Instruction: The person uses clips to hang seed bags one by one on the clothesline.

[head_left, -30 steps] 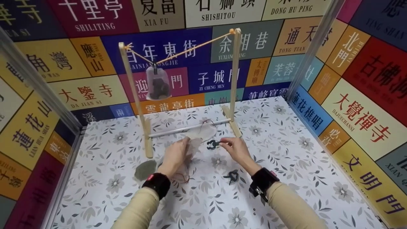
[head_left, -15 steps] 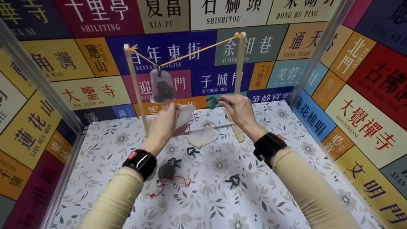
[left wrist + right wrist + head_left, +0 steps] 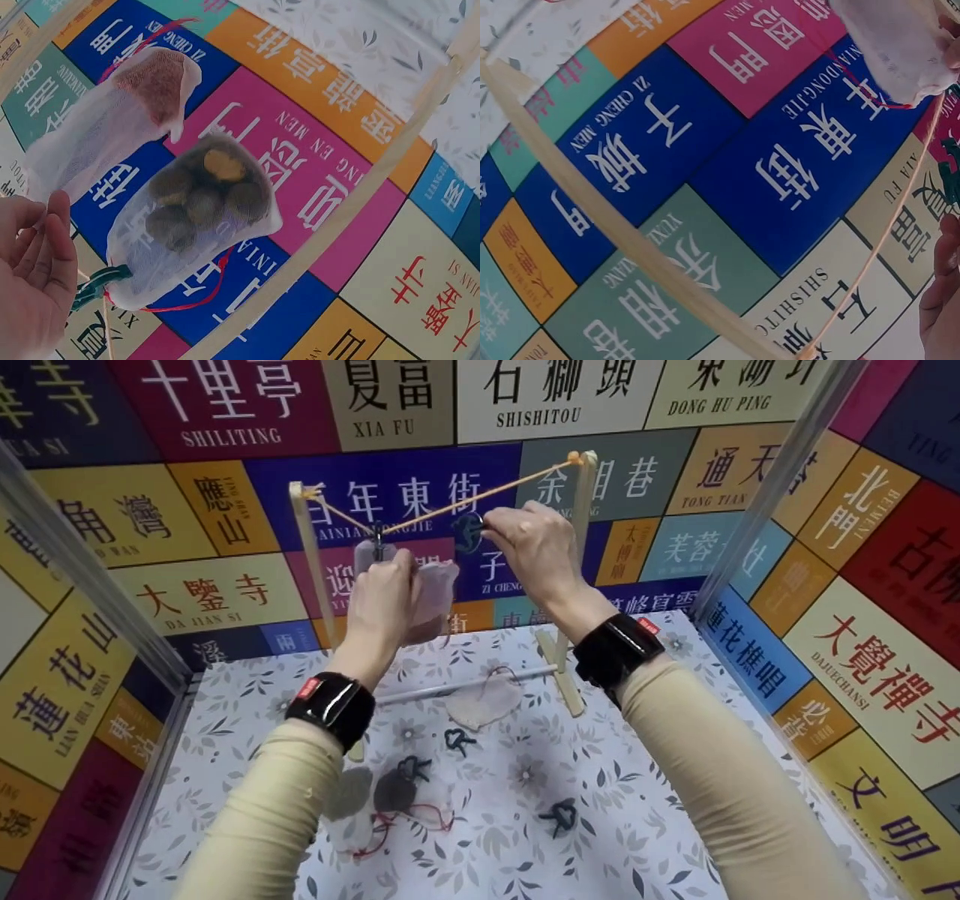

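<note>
My left hand pinches the top of a white mesh drawstring bag with reddish-brown contents at its bottom. Just beside it, another mesh bag holding several dark round pieces hangs from the orange string by a dark green clip. Between the thumb and fingers of my right hand is a second dark green spring clip, close below the string. In the right wrist view, only part of my right hand and the clip shows at the right edge.
The string spans two wooden posts, joined low down by a white rod. On the floral tabletop lie loose clips, a pale flat mesh bag and dark-filled bags. Patterned walls stand behind and at both sides.
Both hands have risen from the tabletop to string height. The left brought the reddish-brown-filled bag up beside the hanging bag; the right lifted its clip. Table items once covered now show.
</note>
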